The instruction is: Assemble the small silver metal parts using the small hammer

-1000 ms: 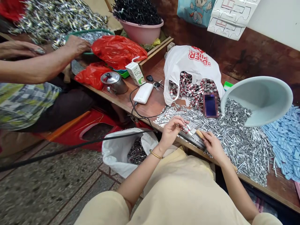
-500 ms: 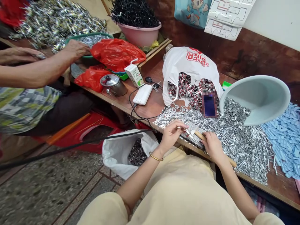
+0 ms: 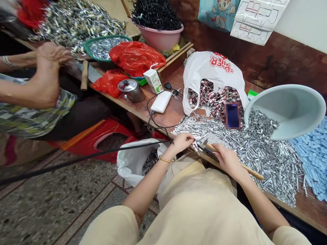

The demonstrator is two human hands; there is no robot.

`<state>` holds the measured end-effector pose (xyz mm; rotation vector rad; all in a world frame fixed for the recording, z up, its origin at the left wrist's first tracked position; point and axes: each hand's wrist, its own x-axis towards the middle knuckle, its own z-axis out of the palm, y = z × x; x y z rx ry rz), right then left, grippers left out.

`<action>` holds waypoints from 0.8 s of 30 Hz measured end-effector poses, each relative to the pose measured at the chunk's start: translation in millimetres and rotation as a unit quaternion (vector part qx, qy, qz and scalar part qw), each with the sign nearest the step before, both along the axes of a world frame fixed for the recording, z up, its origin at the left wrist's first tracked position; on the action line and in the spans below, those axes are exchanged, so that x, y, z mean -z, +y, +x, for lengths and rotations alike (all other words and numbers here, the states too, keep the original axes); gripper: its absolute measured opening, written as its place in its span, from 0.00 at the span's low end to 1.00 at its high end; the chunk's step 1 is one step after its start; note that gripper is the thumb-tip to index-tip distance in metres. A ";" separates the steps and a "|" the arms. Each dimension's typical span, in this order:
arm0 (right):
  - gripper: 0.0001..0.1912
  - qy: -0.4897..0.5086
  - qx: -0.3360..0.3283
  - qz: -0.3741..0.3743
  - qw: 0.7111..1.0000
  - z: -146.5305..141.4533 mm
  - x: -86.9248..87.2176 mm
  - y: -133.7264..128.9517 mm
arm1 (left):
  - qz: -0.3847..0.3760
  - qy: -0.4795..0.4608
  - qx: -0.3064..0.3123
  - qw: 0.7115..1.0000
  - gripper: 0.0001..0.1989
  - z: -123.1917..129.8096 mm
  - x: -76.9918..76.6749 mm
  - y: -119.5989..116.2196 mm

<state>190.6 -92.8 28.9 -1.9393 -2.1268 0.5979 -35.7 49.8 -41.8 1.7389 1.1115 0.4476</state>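
Observation:
My left hand (image 3: 183,143) is at the table's front edge, fingers pinched together. At its fingertips is a small silvery metal part with a red-and-white band (image 3: 195,147), partly hidden by the fingers. My right hand (image 3: 227,157) is wrapped round the wooden handle of a hammer (image 3: 252,172). The hammer's head lies just right of the metal part, low over the table edge. Behind the hammer head a flat grey speckled surface (image 3: 214,139) shows among many loose small silver metal pieces (image 3: 265,163).
A tilted grey bucket (image 3: 293,109), a white plastic bag (image 3: 214,68) of red-banded parts and a phone (image 3: 233,116) stand behind. Left are a power bank (image 3: 161,101) with cable, a metal mug (image 3: 131,91) and a co-worker's hands (image 3: 52,54). An open white sack (image 3: 127,163) sits below.
My left hand has drawn slightly left and down with the metal part. The hammer head now sits beside the part. The co-worker's hands have come together, away from the green basin.

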 end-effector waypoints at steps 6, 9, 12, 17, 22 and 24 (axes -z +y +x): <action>0.26 -0.068 0.003 0.017 0.998 -4.2 1.6 1.3 | -0.002 -0.028 -0.005 1.000 0.07 6.2 -2.2 -6.5; 0.28 -0.093 -0.016 0.009 0.995 -5.0 -0.8 1.2 | 0.033 -0.001 0.007 0.999 0.08 14.3 -5.6 -9.0; 0.30 -0.118 -0.026 0.026 0.992 -9.9 -3.9 2.3 | 0.056 0.018 0.017 0.998 0.08 20.0 -12.0 -11.0; 0.34 -0.166 -0.046 0.009 0.985 -19.1 -6.2 10.0 | 0.065 0.026 0.018 0.997 0.09 21.4 -18.3 -11.8; 0.35 -0.171 -0.046 0.038 0.983 -21.3 -6.4 12.1 | 0.067 0.038 0.021 0.997 0.09 21.4 -17.9 -11.8; 0.36 -0.181 -0.056 0.032 0.981 -21.5 -5.5 9.9 | 0.066 0.040 0.019 0.997 0.09 21.4 -17.2 -12.0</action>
